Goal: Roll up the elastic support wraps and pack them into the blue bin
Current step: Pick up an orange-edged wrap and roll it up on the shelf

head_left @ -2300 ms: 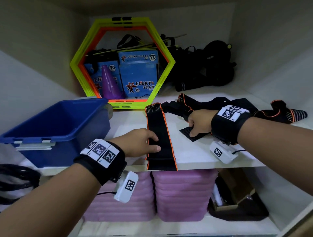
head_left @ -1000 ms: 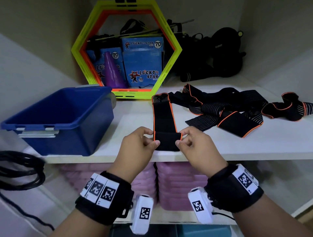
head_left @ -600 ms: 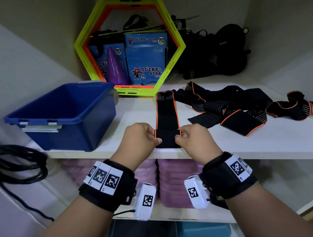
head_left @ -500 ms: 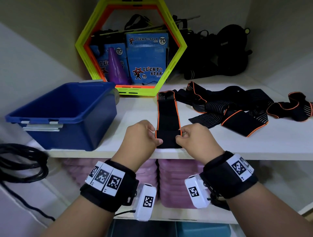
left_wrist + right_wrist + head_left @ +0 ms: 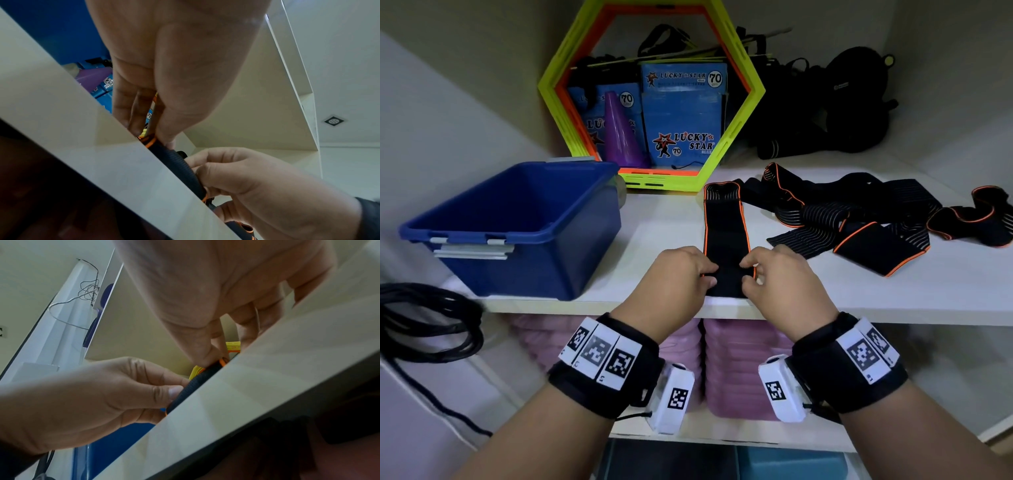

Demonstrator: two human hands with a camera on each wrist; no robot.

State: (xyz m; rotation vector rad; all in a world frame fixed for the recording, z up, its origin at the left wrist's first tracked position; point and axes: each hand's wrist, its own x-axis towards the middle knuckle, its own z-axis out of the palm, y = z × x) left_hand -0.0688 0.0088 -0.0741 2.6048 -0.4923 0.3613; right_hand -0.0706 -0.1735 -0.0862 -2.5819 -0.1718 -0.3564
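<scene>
A long black wrap with orange edging (image 5: 726,226) lies straight on the white shelf, running away from me. Its near end is turned over into a thick fold (image 5: 179,164) at the shelf's front edge. My left hand (image 5: 711,275) pinches the fold's left side between thumb and fingers. My right hand (image 5: 746,274) pinches its right side the same way, and its thumb presses on the fold (image 5: 193,386). The blue bin (image 5: 534,267) stands on the shelf to the left, and I see nothing inside it. More black and orange wraps (image 5: 859,219) lie tangled to the right.
Yellow-green and orange hexagon rings (image 5: 743,113) lean at the back around blue boxes (image 5: 681,120) and a purple cone (image 5: 619,133). Black gear (image 5: 842,113) fills the back right. Pink stacks (image 5: 739,370) sit on the shelf below. A black cable (image 5: 424,325) hangs at the left.
Both hands came to the wrap's near end, which hung over the shelf edge, and turned it over. The fold now lies a little farther onto the shelf.
</scene>
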